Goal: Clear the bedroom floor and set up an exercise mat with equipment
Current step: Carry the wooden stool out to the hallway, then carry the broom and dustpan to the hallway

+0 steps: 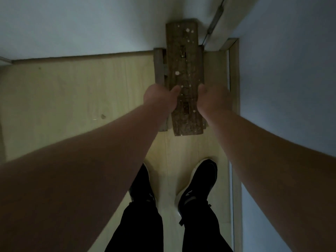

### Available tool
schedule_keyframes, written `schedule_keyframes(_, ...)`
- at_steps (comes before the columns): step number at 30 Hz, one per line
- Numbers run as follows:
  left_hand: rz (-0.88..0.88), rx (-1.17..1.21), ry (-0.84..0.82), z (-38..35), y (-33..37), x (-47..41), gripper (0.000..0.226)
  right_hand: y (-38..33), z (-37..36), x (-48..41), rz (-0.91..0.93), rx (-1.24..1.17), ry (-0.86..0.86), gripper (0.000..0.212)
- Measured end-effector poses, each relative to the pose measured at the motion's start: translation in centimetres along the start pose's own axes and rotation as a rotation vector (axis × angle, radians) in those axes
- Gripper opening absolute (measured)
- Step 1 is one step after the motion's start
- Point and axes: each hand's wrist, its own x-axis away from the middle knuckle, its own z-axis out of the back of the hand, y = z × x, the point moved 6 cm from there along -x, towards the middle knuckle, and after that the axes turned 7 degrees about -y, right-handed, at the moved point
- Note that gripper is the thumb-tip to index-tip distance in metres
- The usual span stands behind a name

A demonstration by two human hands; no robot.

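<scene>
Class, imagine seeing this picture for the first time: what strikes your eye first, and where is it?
A worn, paint-speckled wooden bench fills the upper centre, close to the white wall and a door frame. The left hand and right hand grip its long edges from either side. Two black shoes stand on the pale floor at the bottom.

The wooden bench (184, 70) runs lengthwise away from the person, with its far end at the wall (81, 24) and the door frame (234, 79) just to its right. The left hand (160, 99) grips its left edge and the right hand (212, 100) its right edge, both towards the nearer end (whether its legs touch the floor (72, 99) is hidden). The shoes (198, 184) stand behind it.
</scene>
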Motion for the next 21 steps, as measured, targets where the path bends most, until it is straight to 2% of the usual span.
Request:
schedule_keyframes(3, 0.042, 0.064, 0.001, 2.9, 0.1, 6.3, 0.049, -1.4, 3.7, 5.8, 0.143, 0.025, 0.046, 0.039)
schedule_keyframes(6, 0.057, 0.229, -0.002, 6.5, 1.2, 13.8, 0.039, -4.4, 8.0, 11.8, 0.239, 0.016, 0.048, 0.043)
schedule_keyframes(8, 0.057, 0.327, 0.017, 9.9, 2.7, 19.3, 0.040, -7.4, 11.9, 16.6, 0.245, -0.063, 0.052, 0.039)
schedule_keyframes(15, -0.024, 0.600, 0.045, 22.0, 8.5, 36.1, 0.030, -18.8, 22.6, 32.9, 0.307, -0.304, -0.031, 0.045)
schedule_keyframes(18, -0.082, 0.654, 0.098, 27.0, 10.2, 43.4, 0.028, -22.6, 25.3, 39.4, 0.320, -0.372, -0.085, 0.032)
schedule_keyframes(20, -0.110, 0.667, 0.115, 29.3, 10.2, 47.6, 0.013, -24.2, 26.4, 43.1, 0.316, -0.407, -0.156, 0.024)
schedule_keyframes(21, -0.123, 0.647, 0.123, 30.2, 10.1, 49.6, 0.013, -24.9, 26.8, 44.8, 0.318, -0.432, -0.193, 0.024)
